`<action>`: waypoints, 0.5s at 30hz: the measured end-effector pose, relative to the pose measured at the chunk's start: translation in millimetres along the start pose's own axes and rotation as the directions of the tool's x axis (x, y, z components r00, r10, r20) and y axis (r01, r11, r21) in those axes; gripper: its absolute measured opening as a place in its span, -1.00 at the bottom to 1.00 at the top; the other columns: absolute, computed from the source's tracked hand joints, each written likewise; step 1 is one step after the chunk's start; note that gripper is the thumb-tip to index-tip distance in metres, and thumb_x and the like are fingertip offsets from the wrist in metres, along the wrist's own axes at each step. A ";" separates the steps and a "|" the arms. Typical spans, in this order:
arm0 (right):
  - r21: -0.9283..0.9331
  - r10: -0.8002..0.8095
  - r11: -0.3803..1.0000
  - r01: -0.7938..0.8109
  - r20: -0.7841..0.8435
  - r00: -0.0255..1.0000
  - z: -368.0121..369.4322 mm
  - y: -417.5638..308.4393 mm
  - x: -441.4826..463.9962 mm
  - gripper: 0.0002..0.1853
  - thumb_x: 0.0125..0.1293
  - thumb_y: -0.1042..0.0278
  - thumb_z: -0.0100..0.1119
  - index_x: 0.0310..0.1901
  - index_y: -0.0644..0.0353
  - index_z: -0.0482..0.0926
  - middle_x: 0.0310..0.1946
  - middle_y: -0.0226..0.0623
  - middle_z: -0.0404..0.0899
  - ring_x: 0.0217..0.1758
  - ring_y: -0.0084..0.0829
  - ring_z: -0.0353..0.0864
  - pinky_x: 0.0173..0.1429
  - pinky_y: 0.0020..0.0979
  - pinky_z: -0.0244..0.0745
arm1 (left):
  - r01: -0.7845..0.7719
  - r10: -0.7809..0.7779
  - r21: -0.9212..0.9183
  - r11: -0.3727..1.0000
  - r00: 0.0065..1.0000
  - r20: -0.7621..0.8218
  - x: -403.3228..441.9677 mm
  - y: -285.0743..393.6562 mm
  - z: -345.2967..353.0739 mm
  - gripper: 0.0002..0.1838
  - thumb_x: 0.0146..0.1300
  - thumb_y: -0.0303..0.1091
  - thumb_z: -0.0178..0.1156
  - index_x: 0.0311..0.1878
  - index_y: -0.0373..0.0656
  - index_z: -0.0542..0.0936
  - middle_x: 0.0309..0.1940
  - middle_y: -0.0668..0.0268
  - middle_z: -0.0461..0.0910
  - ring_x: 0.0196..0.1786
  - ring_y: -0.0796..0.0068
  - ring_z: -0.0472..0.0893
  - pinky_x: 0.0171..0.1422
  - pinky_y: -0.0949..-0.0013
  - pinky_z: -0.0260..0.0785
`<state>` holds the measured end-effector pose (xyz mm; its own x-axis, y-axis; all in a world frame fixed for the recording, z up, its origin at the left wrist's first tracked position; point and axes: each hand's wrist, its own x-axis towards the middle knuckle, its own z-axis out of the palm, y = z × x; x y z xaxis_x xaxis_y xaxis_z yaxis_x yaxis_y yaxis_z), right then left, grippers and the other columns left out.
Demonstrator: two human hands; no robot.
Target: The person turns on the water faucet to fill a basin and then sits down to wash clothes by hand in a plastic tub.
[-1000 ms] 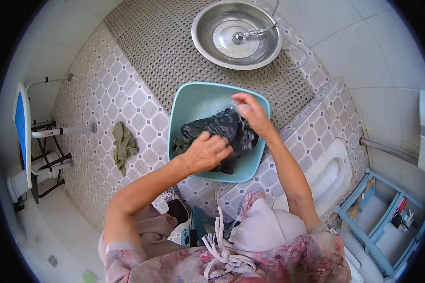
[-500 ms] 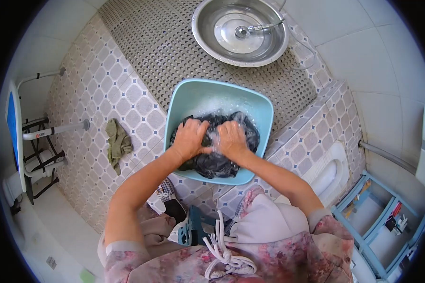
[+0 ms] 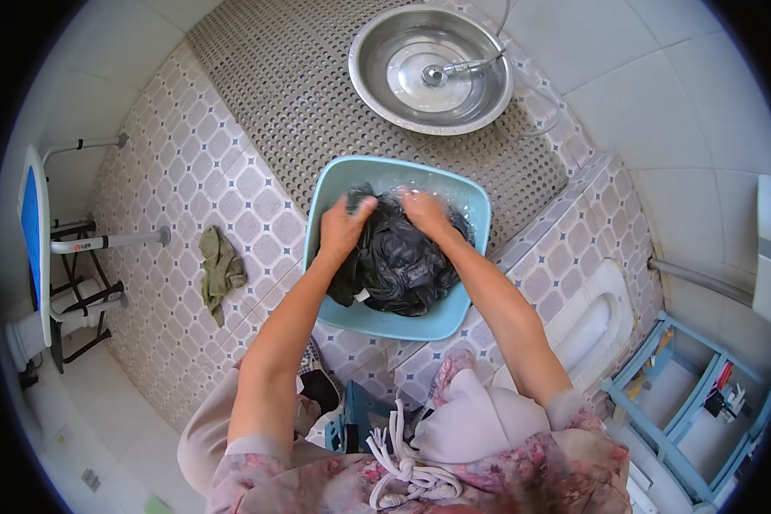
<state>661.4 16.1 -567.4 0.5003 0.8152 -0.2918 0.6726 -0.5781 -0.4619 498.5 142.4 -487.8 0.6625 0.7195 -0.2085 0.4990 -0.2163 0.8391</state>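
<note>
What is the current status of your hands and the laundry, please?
Left hand and right hand on dark wet fabric, inside blue basin. Nothing visibly blocking.

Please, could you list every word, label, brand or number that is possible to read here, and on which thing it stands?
No text can be read with certainty.
Small red mark on the white tube at the left: too small to read.
Small white patch on the dark cloth, perhaps a label: no lettering can be made out.
</note>
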 end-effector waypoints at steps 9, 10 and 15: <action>0.804 0.340 0.594 0.021 -0.275 0.900 -87.6 -40.0 -77.7 -0.49 0.53 -0.04 -0.04 -0.27 0.30 0.66 -0.46 -0.31 0.67 -0.37 -0.31 0.63 -0.20 -0.29 0.48 | 0.269 -0.272 -0.914 0.304 0.944 0.187 -39.4 43.4 -39.9 -0.61 0.45 -0.03 0.12 -0.11 -0.25 0.60 -0.23 0.21 0.66 -0.17 0.38 0.61 0.04 0.29 0.50; 0.848 0.388 0.525 0.074 -0.316 0.866 -87.1 -38.7 -76.1 -0.48 0.52 -0.05 -0.03 -0.28 0.32 0.65 -0.47 -0.36 0.64 -0.37 -0.40 0.61 -0.22 -0.34 0.48 | 0.260 -0.254 -0.922 0.289 0.949 0.188 -40.3 47.7 -40.4 -0.62 0.45 -0.05 0.13 -0.11 -0.25 0.60 -0.22 0.21 0.66 -0.15 0.38 0.61 0.08 0.29 0.49; 0.990 0.471 -0.046 0.134 -0.097 0.877 -145.0 -59.4 -104.0 -0.43 0.49 -0.06 0.06 -0.34 0.43 0.63 -0.49 -0.41 0.58 -0.36 -0.65 0.51 -0.24 -0.54 0.44 | 0.139 -0.077 -0.961 0.241 0.989 0.124 -45.6 74.0 -61.6 -0.70 0.25 -0.17 0.18 -0.14 -0.22 0.57 -0.09 0.19 0.60 0.06 0.28 0.54 0.34 0.16 0.31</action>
<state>648.5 -39.4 -388.1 0.8082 0.4390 -0.3924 -0.5038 0.1704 -0.8469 470.8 134.3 -385.3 0.6859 0.6470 -0.3330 -0.3245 0.6816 0.6559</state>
